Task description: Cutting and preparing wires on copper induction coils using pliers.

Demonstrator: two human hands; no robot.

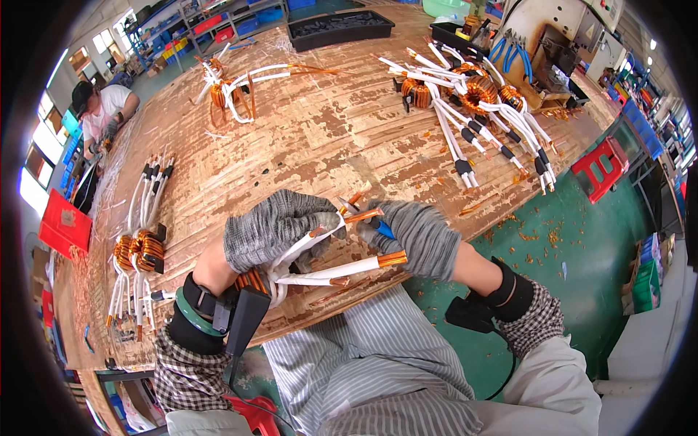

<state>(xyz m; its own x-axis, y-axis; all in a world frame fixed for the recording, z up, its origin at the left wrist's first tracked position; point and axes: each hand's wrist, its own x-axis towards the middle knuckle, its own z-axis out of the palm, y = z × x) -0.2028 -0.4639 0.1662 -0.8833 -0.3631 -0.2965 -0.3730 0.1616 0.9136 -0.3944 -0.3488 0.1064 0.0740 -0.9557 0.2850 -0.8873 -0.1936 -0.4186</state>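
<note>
My left hand (280, 227), in a grey knit glove, is closed around the white-sleeved leads (331, 275) of a copper wire coil (253, 280) at the bench's front edge. Bare copper ends stick out of the sleeves to the right. The coil's body is mostly hidden by my left wrist. My right hand (418, 236), gloved alike, is closed on a blue-handled tool (384, 229). A pointed metal tip shows by the upper copper ends, between the hands. The fingers cover most of the tool, so its kind is unclear.
Finished-looking coils (138, 251) lie at left, another coil (222, 91) farther back, and a pile of coils (476, 94) at far right. A black tray (340, 30) stands at the back. Blue-handled pliers (512, 57) hang near a machine. Another person (105, 116) works at far left.
</note>
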